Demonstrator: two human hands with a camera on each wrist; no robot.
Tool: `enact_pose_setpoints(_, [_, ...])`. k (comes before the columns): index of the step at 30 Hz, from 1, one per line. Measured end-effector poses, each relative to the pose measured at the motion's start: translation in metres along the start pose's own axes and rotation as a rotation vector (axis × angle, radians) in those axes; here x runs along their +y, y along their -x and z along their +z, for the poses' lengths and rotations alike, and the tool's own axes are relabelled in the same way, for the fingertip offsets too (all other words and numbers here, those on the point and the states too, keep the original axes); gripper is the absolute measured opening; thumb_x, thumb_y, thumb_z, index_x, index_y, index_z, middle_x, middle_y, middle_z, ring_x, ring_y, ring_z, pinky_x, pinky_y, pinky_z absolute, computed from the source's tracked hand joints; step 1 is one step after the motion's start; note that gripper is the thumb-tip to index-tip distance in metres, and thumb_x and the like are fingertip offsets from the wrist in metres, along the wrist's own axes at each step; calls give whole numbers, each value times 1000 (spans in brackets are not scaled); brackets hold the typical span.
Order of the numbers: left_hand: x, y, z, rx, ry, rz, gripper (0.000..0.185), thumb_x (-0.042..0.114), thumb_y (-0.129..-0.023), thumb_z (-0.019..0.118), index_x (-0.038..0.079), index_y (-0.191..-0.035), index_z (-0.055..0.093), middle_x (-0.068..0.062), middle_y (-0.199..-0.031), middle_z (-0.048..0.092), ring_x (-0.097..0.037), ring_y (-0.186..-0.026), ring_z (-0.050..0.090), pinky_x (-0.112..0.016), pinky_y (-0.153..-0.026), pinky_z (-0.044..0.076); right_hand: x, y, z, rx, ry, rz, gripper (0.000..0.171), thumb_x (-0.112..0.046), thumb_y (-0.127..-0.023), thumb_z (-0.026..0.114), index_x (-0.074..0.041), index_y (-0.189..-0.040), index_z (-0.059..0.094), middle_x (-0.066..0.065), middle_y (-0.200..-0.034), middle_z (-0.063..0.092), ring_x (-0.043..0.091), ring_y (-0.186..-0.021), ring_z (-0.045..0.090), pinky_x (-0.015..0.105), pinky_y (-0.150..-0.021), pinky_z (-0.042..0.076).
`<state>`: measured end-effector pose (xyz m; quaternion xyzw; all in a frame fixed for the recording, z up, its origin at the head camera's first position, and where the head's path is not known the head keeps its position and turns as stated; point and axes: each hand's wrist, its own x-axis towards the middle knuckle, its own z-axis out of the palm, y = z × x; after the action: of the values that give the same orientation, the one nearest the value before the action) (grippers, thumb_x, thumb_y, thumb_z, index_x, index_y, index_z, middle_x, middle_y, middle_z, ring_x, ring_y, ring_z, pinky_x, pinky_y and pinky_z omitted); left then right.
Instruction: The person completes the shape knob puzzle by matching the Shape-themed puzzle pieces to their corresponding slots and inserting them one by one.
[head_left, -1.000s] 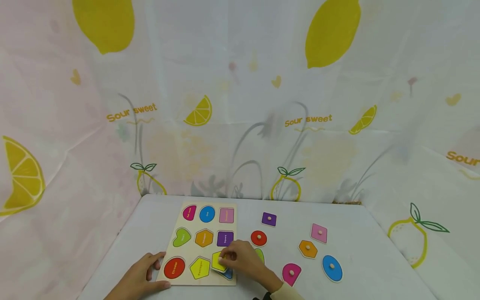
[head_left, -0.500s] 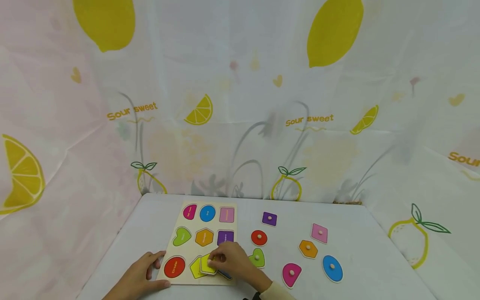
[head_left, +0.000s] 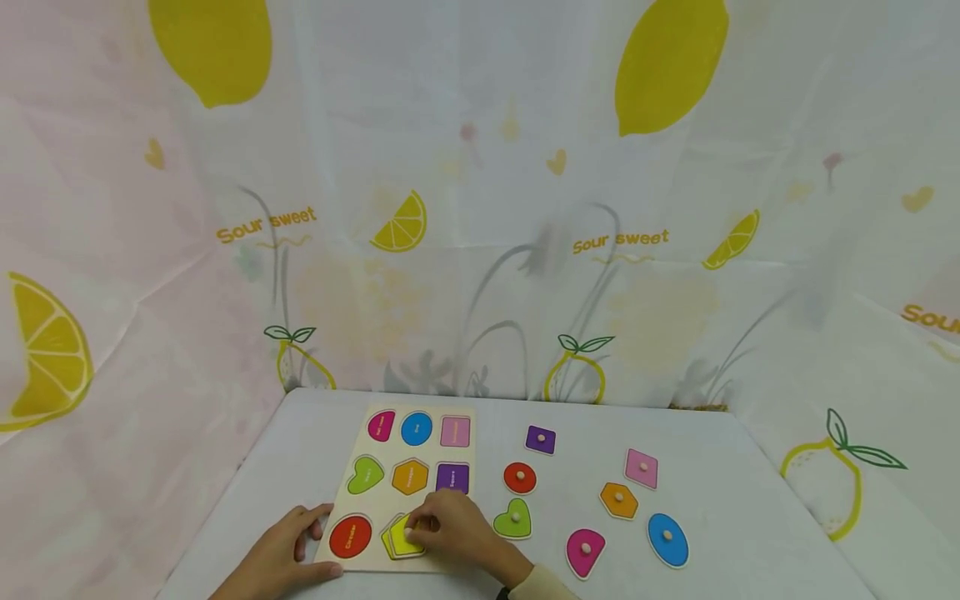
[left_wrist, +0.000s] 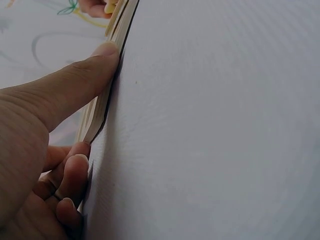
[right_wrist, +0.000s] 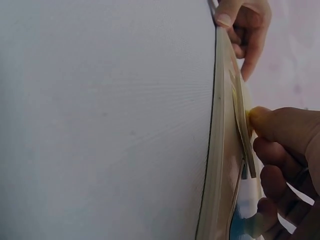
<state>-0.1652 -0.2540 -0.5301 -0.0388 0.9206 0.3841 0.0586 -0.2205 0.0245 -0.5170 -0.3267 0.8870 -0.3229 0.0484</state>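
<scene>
Enclosing the scene: lemon-print cloth backdrop (head_left: 450,275), lettered "Sour sweet". Before it, white-covered table (head_left: 750,517). Wooden shape-puzzle board (head_left: 381,504) lies flat, nearer the table's left edge than its right; coloured shapes set three by three. Left hand (head_left: 281,550) at the board's near left corner: thumb pressed to the near edge, fingers bent against the left edge. Right hand (head_left: 461,529) over the board's near edge: thumb and a finger pinching a knob, remaining fingers curled. Loose between board and table's right edge, all knobbed: blue oval (head_left: 662,545), magenta half-round (head_left: 583,562), green heart (head_left: 512,527), pink square (head_left: 642,478), orange hexagon (head_left: 618,506), red circle (head_left: 520,485), purple square (head_left: 541,447). Yellow pentagon piece (head_left: 403,547): by the middle of the board's near edge, overlapping the matching pentagon shape (head_left: 386,538), offset right, not seated. Smallest: its round knob (head_left: 408,534), partly covered by fingertips.
</scene>
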Motion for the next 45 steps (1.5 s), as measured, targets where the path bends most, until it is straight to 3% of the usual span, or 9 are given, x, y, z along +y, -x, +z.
enact_pose_setpoints(20, [1,2,-1,-4,10,-2,104,41,-54,101,-2,-140,60,0,-91,48,-19,-72,46,-25,-60,45,-6,-7,12,-30,36,24,5,-23,-91,81,-19,-94,83,-20,-69,53,-2,-67,43,16,-64,39])
enact_pose_setpoints(40, [1,1,0,6,-12,0,106,44,-53,100,-1,-140,60,0,-91,49,-19,-72,46,-25,-59,44,-4,-5,4,-15,-25,48,9,-28,-89,83,-21,-94,83,-21,-68,57,-1,-65,47,17,-61,42])
enact_pose_setpoints(45, [-2,-1,1,4,-15,6,106,44,-53,100,-1,-140,60,0,-91,49,-18,-72,46,-25,-59,44,4,-4,-4,11,-8,1,8,-24,-89,83,-17,-94,82,-19,-67,54,-2,-64,46,16,-60,43])
